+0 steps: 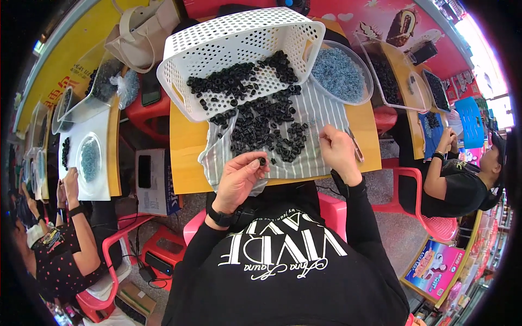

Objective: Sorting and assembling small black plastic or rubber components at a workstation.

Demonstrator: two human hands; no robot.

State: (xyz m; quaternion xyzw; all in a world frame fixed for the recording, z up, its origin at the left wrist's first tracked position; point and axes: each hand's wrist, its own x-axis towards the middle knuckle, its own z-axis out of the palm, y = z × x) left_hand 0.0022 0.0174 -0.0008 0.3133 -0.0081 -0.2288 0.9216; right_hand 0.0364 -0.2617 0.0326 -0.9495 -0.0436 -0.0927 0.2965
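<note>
My left hand (242,176) pinches a small black ring-shaped part (262,161) between thumb and fingertips, just above the front edge of the cloth. Over the right side of the cloth, my right hand (338,152) has its fingers closed together; whatever lies between them is too small to make out. Many loose black parts (263,122) spread over the grey striped cloth (329,111) and back into a white perforated basket (234,41), which is tipped toward me. Small pale-blue clear pieces (338,76) fill a round tub (370,89) at the back right.
A slim tool (356,145) lies beside my right hand on the wooden table (187,146). Co-workers (462,179) sit at tables on both sides, with clear bins (399,70) of black parts. A phone on a box (144,171) and a red stool (163,247) stand left.
</note>
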